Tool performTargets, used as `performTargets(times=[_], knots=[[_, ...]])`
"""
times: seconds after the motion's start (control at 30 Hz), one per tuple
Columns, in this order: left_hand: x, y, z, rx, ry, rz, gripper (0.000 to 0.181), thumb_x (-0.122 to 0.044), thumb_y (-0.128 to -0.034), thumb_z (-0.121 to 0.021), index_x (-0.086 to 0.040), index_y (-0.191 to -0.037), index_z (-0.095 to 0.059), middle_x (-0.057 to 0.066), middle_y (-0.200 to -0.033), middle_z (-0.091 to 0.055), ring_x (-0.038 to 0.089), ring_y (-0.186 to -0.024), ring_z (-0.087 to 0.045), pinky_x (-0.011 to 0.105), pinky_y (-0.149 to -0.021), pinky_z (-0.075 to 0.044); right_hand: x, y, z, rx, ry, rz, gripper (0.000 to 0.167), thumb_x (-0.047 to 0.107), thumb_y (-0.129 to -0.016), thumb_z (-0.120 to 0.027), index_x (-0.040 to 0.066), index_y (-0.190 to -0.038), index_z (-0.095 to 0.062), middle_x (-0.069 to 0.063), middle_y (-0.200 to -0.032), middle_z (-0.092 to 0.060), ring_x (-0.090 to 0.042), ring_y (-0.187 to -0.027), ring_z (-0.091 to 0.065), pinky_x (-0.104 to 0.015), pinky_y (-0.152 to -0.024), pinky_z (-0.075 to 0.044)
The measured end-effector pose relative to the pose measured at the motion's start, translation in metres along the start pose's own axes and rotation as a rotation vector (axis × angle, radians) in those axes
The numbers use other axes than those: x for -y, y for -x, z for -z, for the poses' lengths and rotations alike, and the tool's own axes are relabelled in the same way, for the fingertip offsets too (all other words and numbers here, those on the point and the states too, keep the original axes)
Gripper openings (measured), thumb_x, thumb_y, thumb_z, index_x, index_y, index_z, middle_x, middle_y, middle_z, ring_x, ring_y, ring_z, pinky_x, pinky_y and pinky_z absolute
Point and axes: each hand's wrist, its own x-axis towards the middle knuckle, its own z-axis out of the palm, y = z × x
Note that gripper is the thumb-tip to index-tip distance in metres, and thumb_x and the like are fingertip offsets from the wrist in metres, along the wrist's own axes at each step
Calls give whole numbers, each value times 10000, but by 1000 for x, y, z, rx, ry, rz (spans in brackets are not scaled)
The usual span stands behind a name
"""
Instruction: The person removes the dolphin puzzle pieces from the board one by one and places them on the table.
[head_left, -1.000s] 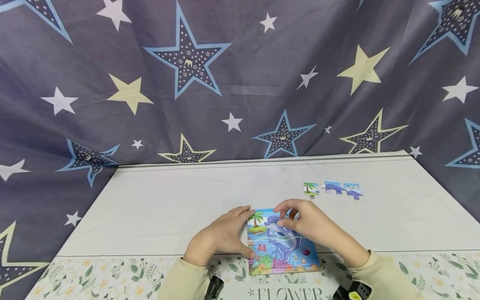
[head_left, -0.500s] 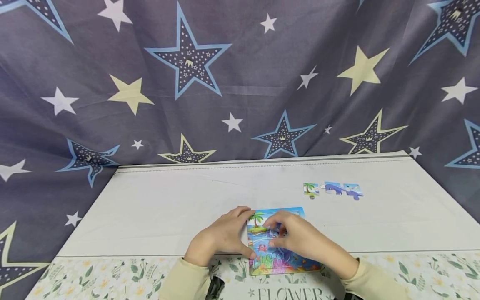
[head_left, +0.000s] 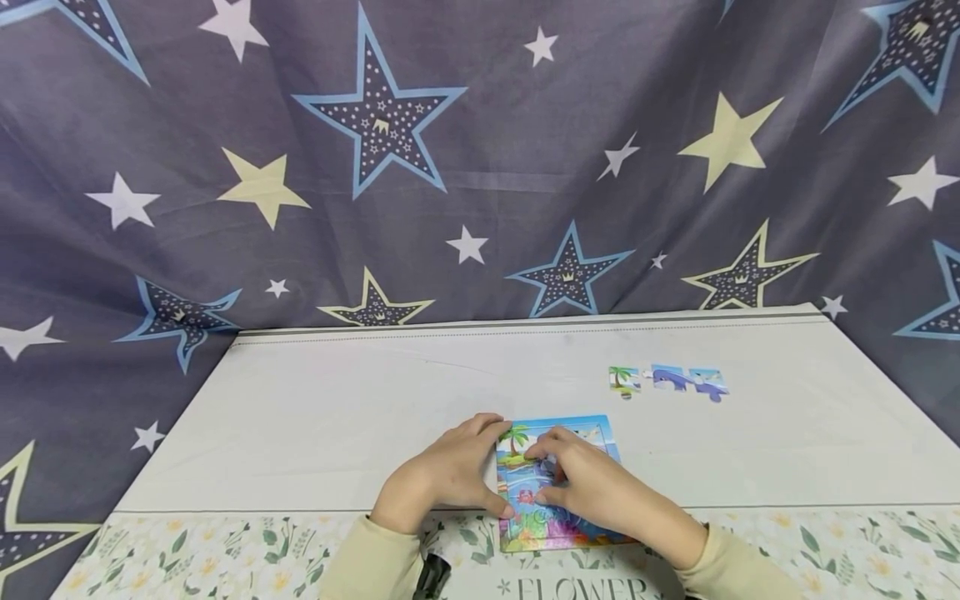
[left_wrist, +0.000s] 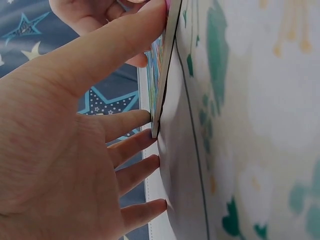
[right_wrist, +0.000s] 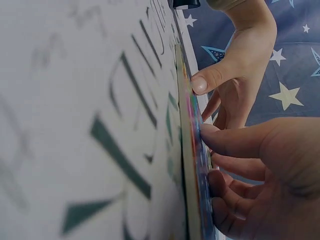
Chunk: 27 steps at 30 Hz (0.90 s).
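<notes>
A colourful jigsaw puzzle in a flat tray (head_left: 521, 533) lies near the table's front, showing a palm tree, a crab and coral. My left hand (head_left: 446, 471) braces its left side, with the thumb on the lower left corner and straight fingers along the upper left. In the left wrist view, the left thumb (left_wrist: 115, 45) rests on the puzzle's edge. My right hand (head_left: 592, 483) reaches over the puzzle's middle, thumb and bent fingers touching its surface. In the right wrist view the right fingertips (right_wrist: 217, 182) meet the picture; whether they pinch a piece is hidden.
Beyond the puzzle, loose pieces lie on the white tabletop (head_left: 360, 408): a palm tree piece (head_left: 624, 380) and joined dolphin pieces (head_left: 669, 378). A floral cloth strip (head_left: 247, 554) runs along the front. A starry curtain (head_left: 480, 150) hangs behind the table.
My right hand has moved left and down, from the puzzle's top edge to its middle, then stayed nearly still. The left hand keeps its place, and the loose pieces lie as before.
</notes>
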Motion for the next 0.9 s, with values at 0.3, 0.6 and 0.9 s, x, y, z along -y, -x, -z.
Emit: performTargets(times=[0.3,0.6,0.9], knots=[[-1,0,1,5,1,1,1069,-433,-689,-897,-68,-1532,-350,102,-1565,-312,322,-1432,-309,536,-1132,-312,0,1,2,18,-6,3,398,140,-866,-773,9,-1221,-650,-25,-1137,-528,-95,-809,-520,-246,-661,-492],[-1,1,1,4,14,8,1071,-427,-686,-900,-73,-1533,-350,94,-1568,-311,323,-1431,-308,540,-1130,-312,0,1,1,11,-30,-1,390,117,-862,-774,31,-1212,-624,-35,-1157,-535,-107,-812,-526,-252,-659,-495],[-2,1,1,8,10,11,1062,-421,-688,-899,-80,-1533,-354,87,-1568,-313,321,-1435,-303,542,-1132,-308,0,3,3,-10,-66,14,313,94,-910,-716,56,-1199,-604,-46,-1167,-549,-126,-854,-525,-260,-693,-496]])
